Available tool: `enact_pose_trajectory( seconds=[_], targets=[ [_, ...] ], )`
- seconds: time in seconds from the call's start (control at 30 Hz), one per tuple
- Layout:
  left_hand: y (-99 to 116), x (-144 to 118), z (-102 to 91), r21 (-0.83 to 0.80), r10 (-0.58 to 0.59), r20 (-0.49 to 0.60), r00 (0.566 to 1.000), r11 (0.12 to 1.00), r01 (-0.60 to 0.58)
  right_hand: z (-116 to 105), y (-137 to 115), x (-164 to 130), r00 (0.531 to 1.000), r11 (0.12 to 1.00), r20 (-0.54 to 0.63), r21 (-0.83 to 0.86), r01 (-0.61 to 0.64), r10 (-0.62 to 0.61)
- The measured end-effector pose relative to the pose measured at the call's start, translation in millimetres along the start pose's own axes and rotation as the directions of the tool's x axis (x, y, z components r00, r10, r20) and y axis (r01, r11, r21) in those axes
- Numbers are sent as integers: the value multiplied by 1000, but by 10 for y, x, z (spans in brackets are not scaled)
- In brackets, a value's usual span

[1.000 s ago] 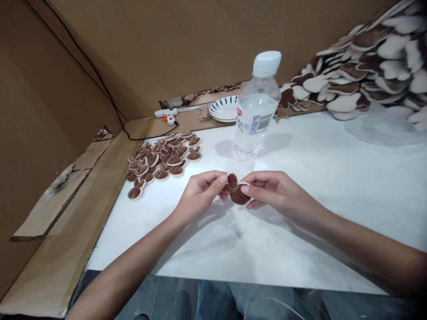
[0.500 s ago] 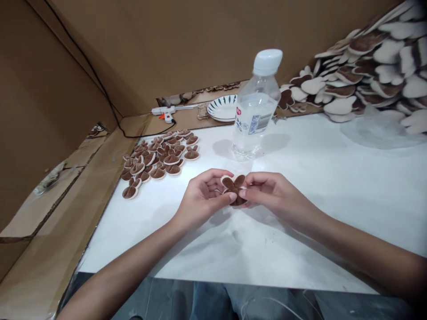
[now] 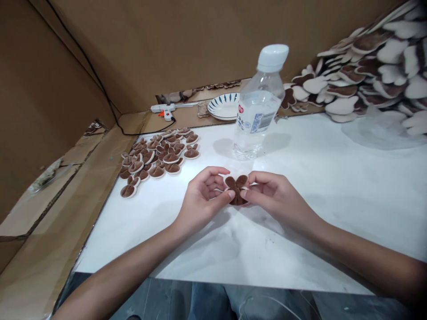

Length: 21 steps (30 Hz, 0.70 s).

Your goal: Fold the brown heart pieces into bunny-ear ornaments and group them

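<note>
One brown plush piece (image 3: 238,194) is held over the white surface (image 3: 200,260), left hand (image 3: 205,195) and right hand (image 3: 271,192) each with a grip clamped on opposite sides, probably to keep the piece folded.

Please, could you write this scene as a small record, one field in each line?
held piece: brown two-eared piece with pale edge, ears pointing away from the person
left hand: thumb on its left side
right hand: thumb on its right side
surface: white table
left pile: similar small pieces
beyond hands: clear bottle, white cap on
behind: glue gun; striped dish, partly hidden
far right: heap of brown-and-white pieces
</note>
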<state>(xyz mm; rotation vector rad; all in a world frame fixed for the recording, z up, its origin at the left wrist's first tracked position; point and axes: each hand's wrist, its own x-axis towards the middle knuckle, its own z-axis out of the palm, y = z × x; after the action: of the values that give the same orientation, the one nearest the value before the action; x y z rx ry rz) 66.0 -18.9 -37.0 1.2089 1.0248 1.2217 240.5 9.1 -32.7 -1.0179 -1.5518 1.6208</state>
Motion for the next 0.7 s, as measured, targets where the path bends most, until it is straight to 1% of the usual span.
enact_pose_trajectory(
  seconds=[0.1,0.27,0.47,0.57,0.7],
  targets=[
    [6,9,-13,-44,-30,-1,1000,999,30,-33,6,9,995,995,72,57,-77,73],
    [10,45,-58,-194,-103,48,994,975,110,-89,6,37,989,979,125,179,-102,80],
    [56,72,-58,-369,-182,65,981,909,193,-104,-11,80,979,932,180,329,-154,98],
    [64,72,-53,-384,-167,74,983,905,182,-100,-6,86,971,914,214,365,-178,104],
    [60,66,-59,-331,-147,96,984,928,171,-90,-9,79,964,915,240,354,-196,114]
  ],
)
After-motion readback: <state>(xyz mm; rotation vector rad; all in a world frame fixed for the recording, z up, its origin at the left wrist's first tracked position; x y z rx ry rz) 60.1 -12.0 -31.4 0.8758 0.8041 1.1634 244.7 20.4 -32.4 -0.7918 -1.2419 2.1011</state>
